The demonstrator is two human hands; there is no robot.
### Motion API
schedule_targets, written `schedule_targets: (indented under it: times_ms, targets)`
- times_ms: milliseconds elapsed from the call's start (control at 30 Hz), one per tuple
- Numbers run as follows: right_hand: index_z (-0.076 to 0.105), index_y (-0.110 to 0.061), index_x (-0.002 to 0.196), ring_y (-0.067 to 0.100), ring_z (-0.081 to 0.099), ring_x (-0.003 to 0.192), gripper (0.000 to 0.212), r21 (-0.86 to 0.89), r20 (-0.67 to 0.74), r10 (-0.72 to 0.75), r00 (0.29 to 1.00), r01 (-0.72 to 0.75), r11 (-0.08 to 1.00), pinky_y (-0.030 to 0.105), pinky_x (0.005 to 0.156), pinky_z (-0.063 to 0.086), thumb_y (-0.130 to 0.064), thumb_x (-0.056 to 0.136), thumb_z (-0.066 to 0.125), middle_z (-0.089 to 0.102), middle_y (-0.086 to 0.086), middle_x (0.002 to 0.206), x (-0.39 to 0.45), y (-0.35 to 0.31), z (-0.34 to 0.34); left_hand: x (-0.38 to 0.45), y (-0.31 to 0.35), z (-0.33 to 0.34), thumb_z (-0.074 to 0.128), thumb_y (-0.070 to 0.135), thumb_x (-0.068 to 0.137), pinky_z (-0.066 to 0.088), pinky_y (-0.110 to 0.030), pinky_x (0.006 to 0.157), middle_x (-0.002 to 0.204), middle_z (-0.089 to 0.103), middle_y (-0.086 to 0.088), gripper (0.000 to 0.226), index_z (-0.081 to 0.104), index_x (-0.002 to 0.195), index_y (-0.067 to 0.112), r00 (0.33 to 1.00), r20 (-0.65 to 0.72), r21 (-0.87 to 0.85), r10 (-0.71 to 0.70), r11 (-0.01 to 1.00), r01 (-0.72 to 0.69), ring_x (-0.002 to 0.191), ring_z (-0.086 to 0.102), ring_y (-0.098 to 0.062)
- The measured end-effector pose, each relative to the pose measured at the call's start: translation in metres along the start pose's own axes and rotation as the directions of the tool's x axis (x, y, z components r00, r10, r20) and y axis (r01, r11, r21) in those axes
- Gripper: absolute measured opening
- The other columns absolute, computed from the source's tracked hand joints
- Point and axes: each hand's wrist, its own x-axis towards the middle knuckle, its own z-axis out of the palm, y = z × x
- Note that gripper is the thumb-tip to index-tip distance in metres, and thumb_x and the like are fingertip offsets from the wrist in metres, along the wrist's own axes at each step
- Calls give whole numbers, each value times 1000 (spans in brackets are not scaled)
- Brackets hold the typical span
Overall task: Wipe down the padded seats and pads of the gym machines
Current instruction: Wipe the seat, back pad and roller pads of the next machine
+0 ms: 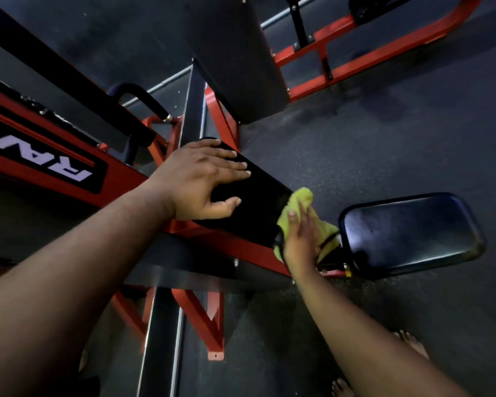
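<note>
A long black padded pad (258,196) runs across the middle of a red and black gym machine. My left hand (204,181) rests flat on its upper part, fingers spread and thumb along the near edge. My right hand (299,239) presses a yellow-green cloth (298,200) against the pad's lower right end, fingers straight over the cloth. A black padded seat (410,233) sits just right of the cloth, shiny on top.
The red frame (212,319) of the machine spreads below and left, with a white logo panel (40,159). A large dark pad (241,53) rises at the top centre. Another red frame (355,61) stands at the top right. Dark rubber floor (384,144) surrounds everything; bare feet (413,345) show at the lower right.
</note>
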Motion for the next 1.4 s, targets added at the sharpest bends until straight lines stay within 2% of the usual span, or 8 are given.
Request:
schedule_targets:
  times_ms: [167,433,633,833,967,1067,1200,1400]
  targets:
    - [30,-45,157,15,16,155,79,-91,109,-281,953,291,952,61,115,19,-78,86,20,19,-10,169,-39,-83,6,-2,2,-2,38,70,89,23,-45,125,156,49,0,78,47,153,26,1000,3,37,-30,999,30,149,40,-20]
    - [7,-22,164,32,16,156,109,-398,579,-483,657,745,535,55,120,29,-67,84,65,9,12,171,-28,-46,-45,-15,23,4,21,76,92,-2,-55,127,171,13,-6,85,29,161,27,948,-111,96,-299,946,310,159,6,-24]
    - [-1,-27,164,37,40,143,89,-576,774,-97,625,760,301,46,92,52,-11,96,55,5,8,172,15,-3,-114,-19,61,19,12,76,93,-7,-61,125,173,1,-6,87,16,164,25,747,-161,7,-645,756,654,157,-13,-18]
    - [17,-29,162,35,51,134,90,-493,771,-262,581,804,334,44,93,54,-18,89,69,31,6,165,-2,-35,-143,-26,156,54,31,75,94,-7,-61,124,173,-5,-7,89,14,164,23,543,-256,-216,-800,595,774,160,-7,-24]
    - [25,-29,160,30,44,140,88,-334,773,-364,520,821,464,49,103,48,-31,87,76,34,2,162,-50,-57,-154,-33,234,70,59,67,90,20,-38,126,170,17,-8,95,22,163,17,280,81,-828,-956,92,553,156,20,-20]
    - [24,-31,159,29,41,141,87,-291,835,-327,442,859,420,51,102,47,-42,87,72,26,-2,164,-89,-61,-159,-42,275,66,67,73,80,51,-17,90,133,68,-5,84,58,140,15,337,432,-900,-837,-427,92,115,65,-6]
    - [6,-30,164,30,27,149,116,-257,931,-126,343,860,440,53,114,35,-53,78,81,11,0,169,-119,-59,-172,-71,313,76,71,24,94,52,-26,73,99,77,-5,12,73,104,16,249,510,-841,-823,-538,-55,87,69,-15]
    - [15,-36,160,18,26,151,112,-51,999,22,47,806,590,24,119,22,-59,73,81,28,-4,158,-140,-72,-198,-118,373,63,60,3,91,47,-26,68,84,72,2,21,72,93,20,71,528,-837,-846,-533,-123,75,61,-10]
